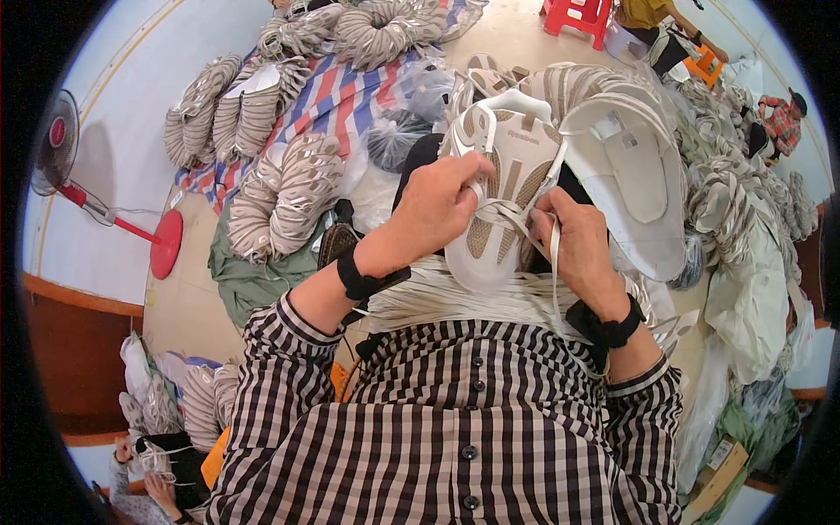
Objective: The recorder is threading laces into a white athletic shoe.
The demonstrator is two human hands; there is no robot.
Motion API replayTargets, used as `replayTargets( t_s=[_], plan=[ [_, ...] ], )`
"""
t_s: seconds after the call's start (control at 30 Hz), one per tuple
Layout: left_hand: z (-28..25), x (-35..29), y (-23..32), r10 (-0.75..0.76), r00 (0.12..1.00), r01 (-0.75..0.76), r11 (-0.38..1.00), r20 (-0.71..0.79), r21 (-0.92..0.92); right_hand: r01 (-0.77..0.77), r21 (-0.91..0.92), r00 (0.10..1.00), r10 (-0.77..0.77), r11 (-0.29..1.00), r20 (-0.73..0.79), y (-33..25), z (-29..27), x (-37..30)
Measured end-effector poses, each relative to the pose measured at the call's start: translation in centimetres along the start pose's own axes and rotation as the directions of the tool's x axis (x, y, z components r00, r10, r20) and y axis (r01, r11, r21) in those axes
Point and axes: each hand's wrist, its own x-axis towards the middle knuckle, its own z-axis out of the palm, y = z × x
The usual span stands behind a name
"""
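A beige and white shoe upper (522, 150) lies in front of me, its toe end toward my body. A flat off-white shoelace (555, 255) crosses it and runs down from my right hand. My left hand (440, 199) is closed in a pinch on the lace at the upper's left edge. Fingers curled, my right hand (575, 243) pinches the lace at the right edge. A bundle of loose laces (437, 299) rests across my lap below the toe. Close by on the right lies another shoe upper (634, 166), its white inside showing.
More stacked uppers (604, 83) sit just beyond. Tied bundles of uppers (289, 197) lie at the left, some on a striped sheet (328, 101). A red-based fan (166, 245) stands at far left, and a red stool (577, 17) at the back. Other people work nearby.
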Motion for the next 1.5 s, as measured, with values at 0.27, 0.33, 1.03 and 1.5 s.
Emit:
replayTargets(
  t_s=[0.27,0.33,1.03,1.5],
  plan=[
    [-0.3,-0.6,-0.8,0.021,0.993,-0.004,0.990,0.115,-0.140,-0.062,-0.002,0.996,0.062,0.998,0.064,0.3,-0.7,-0.6],
    [-2.2,-0.2,-1.0,0.083,0.974,-0.080,0.997,0.213,-0.023,0.067,-0.064,0.986,-0.057,0.996,0.159,0.2,-1.7,-0.5],
    [-2.0,7.4,1.4,0.304,0.410,-0.782,0.603,0.860,0.160,0.680,-0.406,0.715,-0.429,0.611,0.552,-1.0,-3.0,3.0],
    [-1.0,6.4,-0.3,0.368,0.468,-0.776,0.607,0.804,0.174,0.698,-0.244,0.664,-0.480,0.674,0.573,1.6,-2.1,5.1]
  ],
)
